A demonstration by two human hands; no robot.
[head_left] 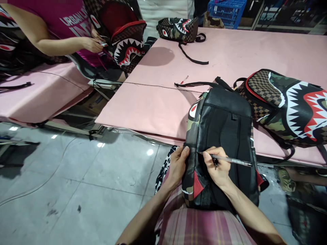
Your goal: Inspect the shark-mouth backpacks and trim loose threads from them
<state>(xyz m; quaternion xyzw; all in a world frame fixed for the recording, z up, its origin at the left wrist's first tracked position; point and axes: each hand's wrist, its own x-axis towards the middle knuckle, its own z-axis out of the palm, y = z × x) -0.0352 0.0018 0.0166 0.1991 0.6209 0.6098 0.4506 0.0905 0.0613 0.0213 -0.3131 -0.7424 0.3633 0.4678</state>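
A black backpack (pixel 224 129) with camouflage sides and red corner patches leans from my lap against the table edge, its padded back panel facing me. My left hand (pixel 178 166) grips the bag's left side, thumb on the edge and fingers partly hidden. Between the fingers of my right hand (pixel 217 166) is a clear-barrelled pen (pixel 235 160), held as for writing. Its tip touches or nearly touches the seam along the left edge of the back panel. One black strap of the bag trails onto the table.
A pink-covered table (pixel 143 112) carries a second shark-mouth backpack (pixel 293 105) on the right, another bag (pixel 178 30) at the far edge and a red-and-white pen (pixel 184 80). At left, a co-worker (pixel 58 30) handles a similar backpack (pixel 127 44). A blue crate (pixel 226 13) stands behind.
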